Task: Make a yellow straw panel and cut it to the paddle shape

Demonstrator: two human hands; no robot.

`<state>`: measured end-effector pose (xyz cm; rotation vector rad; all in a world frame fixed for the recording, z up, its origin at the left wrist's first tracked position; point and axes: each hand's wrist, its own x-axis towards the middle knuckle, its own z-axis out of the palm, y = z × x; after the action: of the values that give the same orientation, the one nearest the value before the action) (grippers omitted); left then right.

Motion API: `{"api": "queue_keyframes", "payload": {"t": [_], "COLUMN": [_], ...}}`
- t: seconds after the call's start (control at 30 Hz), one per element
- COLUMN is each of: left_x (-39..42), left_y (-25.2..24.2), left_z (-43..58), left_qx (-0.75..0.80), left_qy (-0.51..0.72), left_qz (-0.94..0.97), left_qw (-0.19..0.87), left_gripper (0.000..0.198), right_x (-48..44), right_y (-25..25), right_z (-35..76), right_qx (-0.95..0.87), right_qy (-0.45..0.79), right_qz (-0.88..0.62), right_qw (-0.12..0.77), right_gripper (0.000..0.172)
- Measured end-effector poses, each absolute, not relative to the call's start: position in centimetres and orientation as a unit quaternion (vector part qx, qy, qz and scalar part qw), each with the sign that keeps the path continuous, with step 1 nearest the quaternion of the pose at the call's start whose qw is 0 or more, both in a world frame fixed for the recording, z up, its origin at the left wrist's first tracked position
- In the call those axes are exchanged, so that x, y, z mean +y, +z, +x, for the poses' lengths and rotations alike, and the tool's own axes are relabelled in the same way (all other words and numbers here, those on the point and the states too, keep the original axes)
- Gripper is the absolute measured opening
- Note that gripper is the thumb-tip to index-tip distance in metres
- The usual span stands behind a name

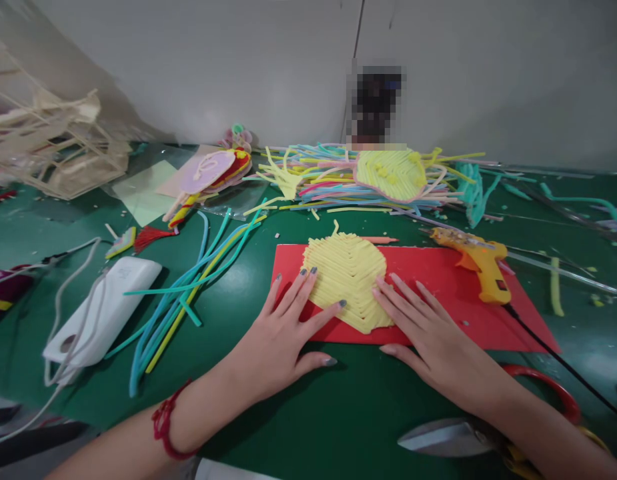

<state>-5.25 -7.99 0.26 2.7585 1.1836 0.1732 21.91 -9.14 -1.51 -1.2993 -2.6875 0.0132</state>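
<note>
A yellow leaf-shaped piece made of rows of fuzzy pipe cleaners (352,280) lies flat on a red sheet (438,307). A short stem end sticks up from its far edge. My left hand (288,327) rests its spread fingertips on the piece's left side and near edge. Against the right edge, the fingers of my right hand (423,333) lie stretched out, partly over the red sheet. Neither hand grasps anything. A yellow glue gun (478,260) lies on the sheet's right part. Under my right forearm are scissors (451,437), partly hidden.
Loose blue, teal and yellow pipe cleaners (188,287) lie at left beside a white power bank (105,313) with a cable. Behind the sheet is a pile of coloured pipe cleaners (328,190) with a finished yellow fan shape (391,173) on top. A wooden stick model (63,147) stands far left.
</note>
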Motion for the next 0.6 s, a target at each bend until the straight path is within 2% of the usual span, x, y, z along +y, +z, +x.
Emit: {"api": "queue_keyframes", "payload": {"t": [0.23,0.37,0.6], "left_x": [-8.3,-8.3,-7.1], "left_y": [0.2,0.7,0.6], "left_z": [-5.5,-5.2,-5.4], "left_qx": [0.383,0.393,0.533], "left_qy": [0.053,0.090,0.238], "left_qz": [0.921,0.914,0.810], "left_qw": [0.058,0.047,0.051], "left_gripper": [0.064,0.064,0.021], "right_x": [-9.2,-9.2,-9.2], "right_y": [-1.5,-1.5,-1.4], "right_z": [22.0,21.9,21.9], "right_qx": [-0.898,-0.895,-0.893], "right_qy": [0.002,0.013,0.024], "right_qz": [-0.435,-0.440,-0.443], "right_qw": [0.070,0.072,0.083], "right_gripper": [0.075,0.073,0.074]}}
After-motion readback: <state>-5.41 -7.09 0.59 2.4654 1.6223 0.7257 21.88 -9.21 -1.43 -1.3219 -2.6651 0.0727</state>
